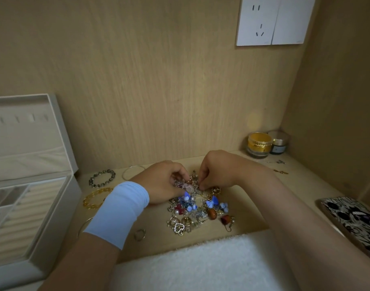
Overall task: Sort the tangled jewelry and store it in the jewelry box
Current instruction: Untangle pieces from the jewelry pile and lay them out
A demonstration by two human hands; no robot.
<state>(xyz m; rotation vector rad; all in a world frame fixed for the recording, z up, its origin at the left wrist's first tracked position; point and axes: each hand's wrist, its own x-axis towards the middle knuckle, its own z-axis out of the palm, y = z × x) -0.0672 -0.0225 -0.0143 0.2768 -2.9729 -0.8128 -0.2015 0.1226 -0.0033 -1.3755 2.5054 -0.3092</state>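
So, notes on the untangle step:

1. The tangle [192, 206] sits on the shelf mid-frame, between my wrists. It is blue flowers, brown beads, gold hearts and hooks, all knotted together.
2. Both hands work its far edge. My left hand [165, 183] is curled, thumb and fingers pinching a pinkish clear bit. My right hand [215, 173] is curled too, fingertips pinching metal just beside it. I can't tell which exact piece each one has.
3. My read: I'm freeing one piece from the clump, and most of the sorting is yet to do.
4. To do it well, the left hand anchors the clump and the right teases out a single hook. Small wiggles, no hard pull. Thin wires would likely bend and chains would cinch tighter.
5. Work low over the shelf, so anything that slips lands back on the pile and not on the towel [201, 265].
6. Lying apart to the left are a beaded bracelet [101, 178], a yellow chain bracelet [96, 198], a bangle [133, 170] and a ring [140, 235]. They look ready to store.
7. The jewelry box [60, 208] is at far left with its lid up, well apart from the tangle. Getting there means reaching across the bracelets.
8. The phone [352, 221] on the right and the jars [259, 144] in the back corner are out of the way.
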